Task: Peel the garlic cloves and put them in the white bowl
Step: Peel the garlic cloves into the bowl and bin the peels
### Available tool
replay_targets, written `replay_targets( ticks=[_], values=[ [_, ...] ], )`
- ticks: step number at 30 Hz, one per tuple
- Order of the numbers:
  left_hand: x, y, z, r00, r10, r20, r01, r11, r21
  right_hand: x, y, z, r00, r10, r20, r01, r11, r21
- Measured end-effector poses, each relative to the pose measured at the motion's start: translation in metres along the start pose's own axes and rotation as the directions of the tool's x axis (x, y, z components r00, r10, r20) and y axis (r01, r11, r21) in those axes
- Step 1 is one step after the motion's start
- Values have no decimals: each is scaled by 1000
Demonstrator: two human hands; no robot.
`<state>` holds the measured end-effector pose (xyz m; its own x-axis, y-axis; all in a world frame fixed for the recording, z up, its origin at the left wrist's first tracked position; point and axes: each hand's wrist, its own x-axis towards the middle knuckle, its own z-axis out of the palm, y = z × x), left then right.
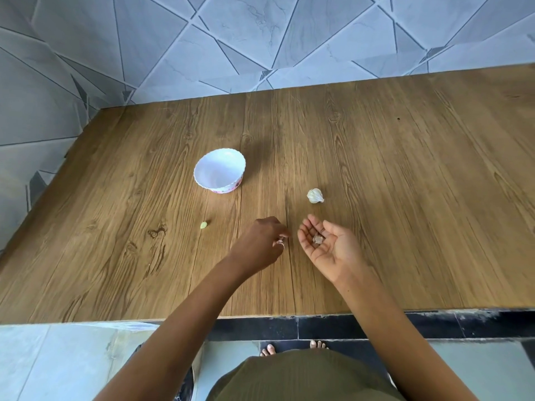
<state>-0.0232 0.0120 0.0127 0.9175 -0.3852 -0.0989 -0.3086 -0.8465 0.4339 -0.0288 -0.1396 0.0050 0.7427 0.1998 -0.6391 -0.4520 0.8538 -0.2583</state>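
R hand (324, 246) palm up near counter (405, 183) front edge, fingers relaxed wide, cradling garlic bits (317, 239). L hand (265, 241) fingers curled; holding anything? can't tell. Garlic bulb (315, 195) mid-counter, white bowl (202, 180) further left. Peeled clove (203, 225) lies loose (belongs in bowl). Next: keep palm level, pinch skin at root end, peel w/ small pulls.

Open wood runs between the white bowl (220, 172) and the garlic bulb (315, 195), which stand well apart on the desk (405, 198). A small clove (203, 225) lies nearer than the bowl, toward the front left. The tiled wall (260, 39) closes the desk's far and left edges; its right half is open wood.
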Motion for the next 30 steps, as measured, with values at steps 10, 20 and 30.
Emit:
replay_targets(
  ticks=[10, 20, 30],
  values=[
    [7, 1, 9, 996, 31, -79, -18, 986, 166, -3, 0, 0, 1000, -15, -24, 15, 1000, -16],
    [12, 25, -34, 981, 185, -56, -193, 954, -228, -1, 9, 14, 999, 52, -5, -52, 998, -19],
    [10, 35, -22, 988, 81, -132, -80, 997, 14, -3, 6, 15, 999, 43, 1, -43, 999, 25]
  ],
)
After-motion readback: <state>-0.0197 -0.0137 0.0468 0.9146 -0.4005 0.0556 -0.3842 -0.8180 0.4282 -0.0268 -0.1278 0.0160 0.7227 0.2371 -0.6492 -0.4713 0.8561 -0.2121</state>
